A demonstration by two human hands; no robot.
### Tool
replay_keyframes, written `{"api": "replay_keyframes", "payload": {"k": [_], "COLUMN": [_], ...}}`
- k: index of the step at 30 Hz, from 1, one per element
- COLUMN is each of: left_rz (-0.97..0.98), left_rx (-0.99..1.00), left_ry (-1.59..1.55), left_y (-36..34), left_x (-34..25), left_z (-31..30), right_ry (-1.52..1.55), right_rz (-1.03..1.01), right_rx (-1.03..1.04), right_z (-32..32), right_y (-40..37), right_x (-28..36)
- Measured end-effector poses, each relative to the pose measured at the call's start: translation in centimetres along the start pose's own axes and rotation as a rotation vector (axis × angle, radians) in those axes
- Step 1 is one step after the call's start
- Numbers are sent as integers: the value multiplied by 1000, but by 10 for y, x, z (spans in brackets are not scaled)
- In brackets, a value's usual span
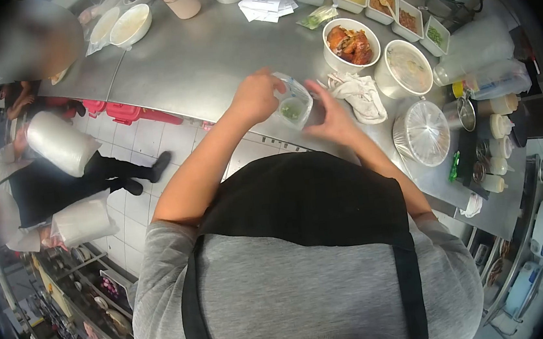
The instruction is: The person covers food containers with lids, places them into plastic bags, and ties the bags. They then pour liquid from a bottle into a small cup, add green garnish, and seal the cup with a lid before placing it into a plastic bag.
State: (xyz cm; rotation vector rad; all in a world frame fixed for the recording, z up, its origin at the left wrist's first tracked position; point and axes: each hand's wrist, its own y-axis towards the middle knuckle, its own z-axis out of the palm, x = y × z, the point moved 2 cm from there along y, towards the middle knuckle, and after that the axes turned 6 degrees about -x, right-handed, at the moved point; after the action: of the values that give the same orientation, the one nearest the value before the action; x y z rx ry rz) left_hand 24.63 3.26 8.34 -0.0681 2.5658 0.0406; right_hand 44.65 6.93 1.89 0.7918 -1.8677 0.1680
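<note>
A clear plastic bag (305,101) with green bits in its bottom is between my two hands above the counter's front edge. My left hand (258,99) is closed, fingers pinching the bag's upper left rim. Beside the bag's right side is my right hand (334,119), thumb and fingers spread apart in a C shape. Whether its fingertips press on the plastic is hard to tell. Just right of that hand lies a crumpled white cloth (359,95). Behind it stands a white bowl of reddish-brown cooked meat (350,45).
A lidded white tub (403,68) and a plastic-covered round container (421,134) stand at right. Several small trays of toppings (381,3) line the back. Paper slips (267,3) lie near the back edge. At left, a co-worker (31,186) carries bagged white stacks (63,144).
</note>
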Motion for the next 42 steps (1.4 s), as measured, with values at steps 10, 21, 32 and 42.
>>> {"api": "replay_keyframes", "payload": {"k": [10,21,32,42], "left_rz": [135,80,88,155], "left_rx": [-134,-313,-409,-416], "left_ry": [-34,-342,-328,-45], "left_y": [-23,-78,1,5], "left_x": [-24,53,20,-2], "left_z": [-18,21,110,101], "right_ry": [-96,-71,412,-33], "right_rz": [-119,-98,-15,-86], "right_rx": [-141,23,-164,-27], "right_z": [51,-4,-40,-18], "right_y": [32,16,70,47], "right_x": [12,16,79,22]}}
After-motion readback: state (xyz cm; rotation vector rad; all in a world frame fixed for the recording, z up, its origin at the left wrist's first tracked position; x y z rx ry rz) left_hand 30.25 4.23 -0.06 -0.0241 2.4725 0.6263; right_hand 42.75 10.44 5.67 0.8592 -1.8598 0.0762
